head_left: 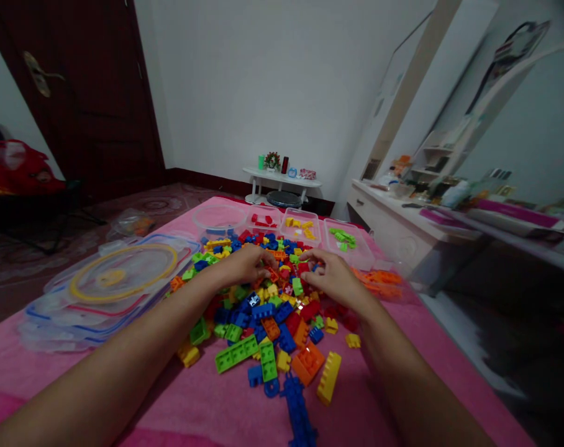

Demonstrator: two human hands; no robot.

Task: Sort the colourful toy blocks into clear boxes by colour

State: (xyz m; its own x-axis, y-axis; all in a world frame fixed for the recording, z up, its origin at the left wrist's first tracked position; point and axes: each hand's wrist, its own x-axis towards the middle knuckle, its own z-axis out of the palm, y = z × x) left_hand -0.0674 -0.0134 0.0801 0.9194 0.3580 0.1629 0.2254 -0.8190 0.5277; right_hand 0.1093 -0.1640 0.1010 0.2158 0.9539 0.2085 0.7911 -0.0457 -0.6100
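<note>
A heap of toy building bricks [263, 313] in blue, green, yellow, red and orange spreads over the pink cloth [179, 410]. My left hand [248, 264] reaches into the far part of the heap, its fingers bent and closed around a small orange brick [273, 274]. To its right, my right hand [328, 273] hovers low over the bricks with thumb and forefinger apart, close to a red brick [303, 268]; nothing shows in its grasp. Nearer to me lie a long green brick [236, 354], a yellow brick [328, 377] and a blue joined piece [297, 410].
Behind the heap stand clear boxes with red pieces [263, 220], yellow pieces [301, 226] and green pieces [342, 238]. Orange pieces [379, 282] lie in clear plastic at right. Stacked clear lids [118, 279] are at left. A white dresser [394, 214] stands beyond the right edge.
</note>
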